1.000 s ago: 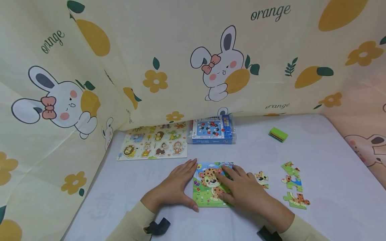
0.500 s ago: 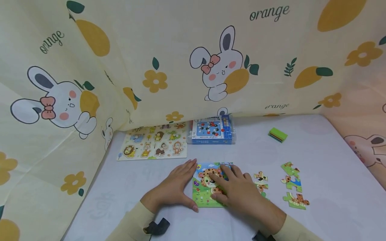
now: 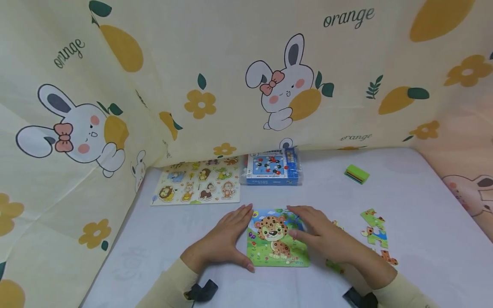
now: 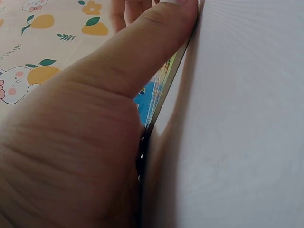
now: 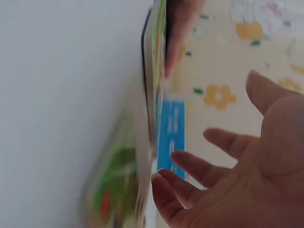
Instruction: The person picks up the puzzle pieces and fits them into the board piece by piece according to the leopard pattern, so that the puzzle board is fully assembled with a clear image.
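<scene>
A square jigsaw puzzle [image 3: 258,254] with a leopard picture lies on the table in the middle of the head view. Along its left side rests my left hand [image 3: 221,241], fingers straight and thumb stretched to the near left corner; the left wrist view has that thumb at the puzzle's edge. My right hand [image 3: 327,235] hovers at the puzzle's upper right, fingers loosely spread and holding nothing. In the right wrist view the right hand [image 5: 232,185] is palm-side to the camera, apart from the puzzle. Loose puzzle pieces [image 3: 375,236] lie to its right, partly hidden by the right forearm.
Behind the puzzle lie an animal picture board [image 3: 196,188] and a blue plastic-wrapped box [image 3: 271,169]. A small green block [image 3: 357,173] sits at the back right. A patterned curtain [image 3: 215,64] hangs beyond the white table [image 3: 154,239].
The right hand has slid left across the puzzle, then lifted and drawn back to its right side, uncovering the leopard picture. The left hand has stayed in place.
</scene>
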Demonstrator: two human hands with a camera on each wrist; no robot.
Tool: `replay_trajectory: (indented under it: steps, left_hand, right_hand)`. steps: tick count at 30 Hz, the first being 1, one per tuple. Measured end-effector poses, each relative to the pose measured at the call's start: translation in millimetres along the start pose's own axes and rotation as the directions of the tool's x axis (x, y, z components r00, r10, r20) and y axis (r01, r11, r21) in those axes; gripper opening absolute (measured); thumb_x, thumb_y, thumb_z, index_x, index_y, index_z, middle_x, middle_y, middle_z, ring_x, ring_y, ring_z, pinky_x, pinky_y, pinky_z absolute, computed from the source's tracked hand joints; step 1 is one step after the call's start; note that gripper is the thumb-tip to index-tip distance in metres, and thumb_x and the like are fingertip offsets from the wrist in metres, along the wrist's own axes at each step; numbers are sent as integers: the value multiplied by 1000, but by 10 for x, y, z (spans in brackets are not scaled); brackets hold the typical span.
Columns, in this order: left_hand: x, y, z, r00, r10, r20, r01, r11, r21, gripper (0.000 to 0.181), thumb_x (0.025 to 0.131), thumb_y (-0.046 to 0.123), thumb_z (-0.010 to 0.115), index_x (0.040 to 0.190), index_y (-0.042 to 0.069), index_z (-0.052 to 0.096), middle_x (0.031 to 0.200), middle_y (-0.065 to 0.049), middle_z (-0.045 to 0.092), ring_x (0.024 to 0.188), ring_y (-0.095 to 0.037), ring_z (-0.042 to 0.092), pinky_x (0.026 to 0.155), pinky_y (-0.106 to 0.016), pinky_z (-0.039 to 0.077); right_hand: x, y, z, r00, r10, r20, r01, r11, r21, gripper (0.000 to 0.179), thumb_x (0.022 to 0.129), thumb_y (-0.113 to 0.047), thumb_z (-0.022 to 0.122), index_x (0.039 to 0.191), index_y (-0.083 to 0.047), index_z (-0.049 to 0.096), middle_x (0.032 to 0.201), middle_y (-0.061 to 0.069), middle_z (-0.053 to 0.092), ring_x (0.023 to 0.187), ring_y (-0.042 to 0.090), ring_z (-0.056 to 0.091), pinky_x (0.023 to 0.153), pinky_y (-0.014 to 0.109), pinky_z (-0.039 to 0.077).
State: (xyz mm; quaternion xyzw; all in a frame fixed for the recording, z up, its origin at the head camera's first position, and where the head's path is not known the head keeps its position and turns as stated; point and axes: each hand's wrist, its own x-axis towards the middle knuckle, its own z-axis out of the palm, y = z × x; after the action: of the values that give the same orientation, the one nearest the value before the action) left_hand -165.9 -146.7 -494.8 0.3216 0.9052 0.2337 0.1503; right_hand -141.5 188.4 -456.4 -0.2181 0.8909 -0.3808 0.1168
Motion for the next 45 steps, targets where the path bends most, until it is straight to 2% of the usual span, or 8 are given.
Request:
replay_trajectory:
  steps: [5,12,16,24,28,32,38,45]
  left_hand:
    - [20,15,6,1000,5,0,-5,1000,-6,154,62,81,91,175,8,14,182,1,0,165,-18,-2,132,-47,4]
    - [16,11,15,1000,3,5,-2,1000,-10,154,63,81,91,175,8,13,182,0,-1,165,-17,-3,132,-47,4]
    - [0,8,4,1000,-8,2,8,1000,-7,155,63,80,92,175,9,12,182,1,-2,165,-16,-3,132,-45,3]
    - [-9,5,0,1000,-15,1,15,1000,-3,156,61,84,89,175,10,12,182,3,-2,164,-15,-4,132,-45,2]
    - [-10,9,2,1000,-12,-4,12,1000,-5,155,62,82,90,175,9,13,182,3,-1,165,-15,-3,132,-45,2]
    - [-4,12,3,1000,-13,-4,13,1000,-4,155,62,82,90,175,9,14,182,3,0,165,-15,-3,132,-45,2]
    - [8,12,1,1000,-2,-4,2,1000,-4,154,63,82,90,175,8,15,182,1,1,165,-17,-2,132,-47,4]
    - [1,2,9,1000,7,-9,-8,1000,-5,153,63,81,91,175,8,15,182,0,1,165,-18,-2,132,-47,4]
  right_hand:
    - [-158,304,-242,992,47,-118,-25,983,182,59,117,-37,52,167,-8,41,162,22,47,146,50,43,109,69,47]
    - [-315,724,-480,969,-15,-247,69,975,211,47,120,-22,39,164,-4,43,153,19,54,139,23,53,99,16,49]
    - [-312,868,-543,977,6,-213,42,974,221,47,120,-22,41,164,-3,43,153,20,56,133,14,57,92,22,55]
    - [-320,899,-574,992,85,-90,-75,992,105,69,100,-34,82,159,-16,52,161,10,50,140,34,47,104,23,45]
    - [-319,882,-551,998,47,-40,-45,998,50,65,89,-39,93,144,-17,65,162,11,44,148,43,35,122,55,35]
    - [-300,838,-496,999,38,-37,-38,999,14,46,86,-37,95,122,-19,72,162,16,44,150,50,27,114,82,27]
    - [-287,772,-442,998,30,-59,-28,999,23,27,88,-27,93,108,-27,74,156,14,51,146,48,32,112,75,33]
    - [-259,716,-412,993,34,-109,-37,999,-23,37,93,-15,90,126,-20,73,131,-2,64,117,26,53,92,36,53]
